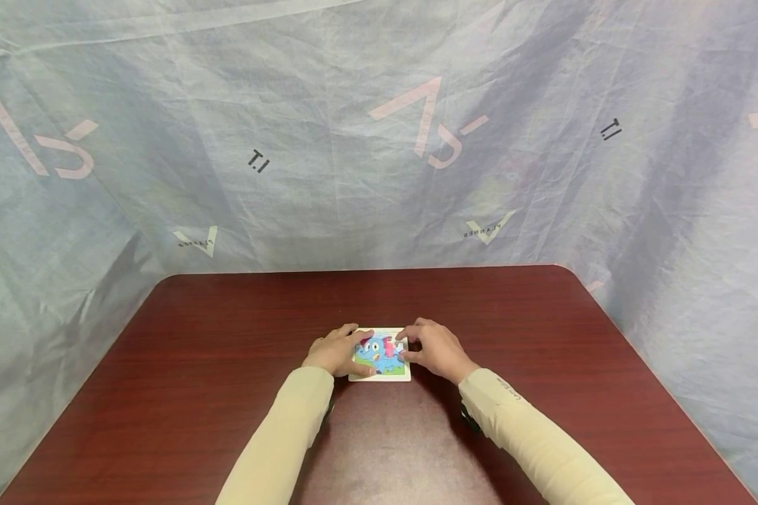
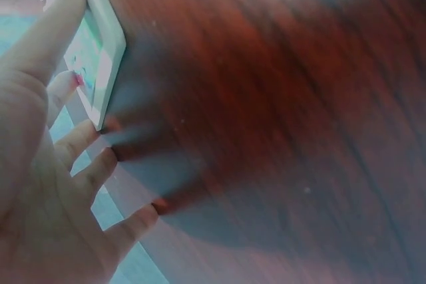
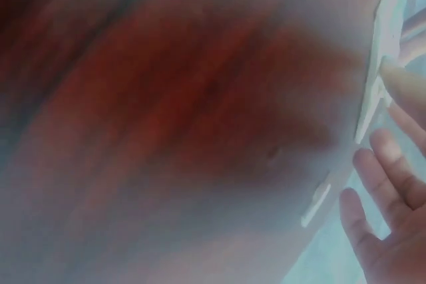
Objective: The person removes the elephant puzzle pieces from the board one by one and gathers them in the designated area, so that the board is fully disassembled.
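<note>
A small picture puzzle (image 1: 379,379) with a white frame and a blue cartoon elephant lies flat on the table. My left hand (image 1: 333,352) rests on its left side, thumb along the near edge and forefinger on the picture, fingers fairly straight. At the right side, my right hand (image 1: 439,349) pinches a puzzle piece (image 1: 399,346) between thumb and forefinger; the piece is small and partly covered. Its other fingers spread loosely beyond the frame. In the right wrist view, a thin pale piece (image 3: 316,204) lies on the table by those fingers; the hand hides it from the head view.
The dark red wooden table (image 1: 227,308) has rounded far corners. A grey printed cloth (image 1: 328,140) hangs behind it and along both sides. Both forearms, in pale sleeves, reach in from the near edge.
</note>
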A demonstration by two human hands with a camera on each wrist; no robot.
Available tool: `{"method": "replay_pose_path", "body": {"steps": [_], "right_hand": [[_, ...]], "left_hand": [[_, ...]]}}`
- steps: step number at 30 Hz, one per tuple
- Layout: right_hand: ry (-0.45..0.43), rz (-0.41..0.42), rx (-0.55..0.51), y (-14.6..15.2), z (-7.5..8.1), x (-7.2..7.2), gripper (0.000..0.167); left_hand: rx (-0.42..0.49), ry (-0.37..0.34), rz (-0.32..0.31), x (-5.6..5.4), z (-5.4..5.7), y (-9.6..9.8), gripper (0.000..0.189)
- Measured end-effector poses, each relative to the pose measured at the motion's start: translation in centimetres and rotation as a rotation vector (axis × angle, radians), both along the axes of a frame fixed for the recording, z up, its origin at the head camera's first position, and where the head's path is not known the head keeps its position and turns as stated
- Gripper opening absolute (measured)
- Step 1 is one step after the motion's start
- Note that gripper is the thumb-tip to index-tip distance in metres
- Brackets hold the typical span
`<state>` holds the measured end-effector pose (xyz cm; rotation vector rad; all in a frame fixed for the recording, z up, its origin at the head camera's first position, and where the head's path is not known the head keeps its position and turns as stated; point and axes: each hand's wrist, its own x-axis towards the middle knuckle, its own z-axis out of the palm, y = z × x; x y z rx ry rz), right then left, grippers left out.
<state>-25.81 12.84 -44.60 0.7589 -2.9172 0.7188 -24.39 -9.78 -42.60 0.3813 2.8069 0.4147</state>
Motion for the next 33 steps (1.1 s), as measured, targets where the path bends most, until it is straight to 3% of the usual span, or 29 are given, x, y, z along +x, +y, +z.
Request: {"method": "replay_pose_path", "body": {"steps": [4, 9, 16, 26, 33], "right_hand": [[0.0, 0.038, 0.051, 0.08, 0.29, 0.06, 0.026], [-0.019, 0.056, 0.026, -0.03, 0.38, 0.02, 0.023], [0.034, 0.089, 0.077, 0.39, 0.34, 0.17, 0.026], [-0.008, 0.105, 0.074, 0.47, 0.3, 0.03, 0.028], [-0.103, 0.056, 0.001, -0.1, 0.88, -0.45, 0.025]], "left_hand": [[0.002, 0.0, -0.002, 0.16, 0.13, 0.02, 0.077], [0.01, -0.001, 0.0, 0.25, 0.2, 0.0, 0.077], [0.016, -0.002, 0.004, 0.19, 0.14, 0.04, 0.077], [0.02, -0.001, 0.001, 0.19, -0.08, 0.02, 0.078], [0.028, -0.006, 0.003, 0.07, -0.24, -0.08, 0.079]]}}
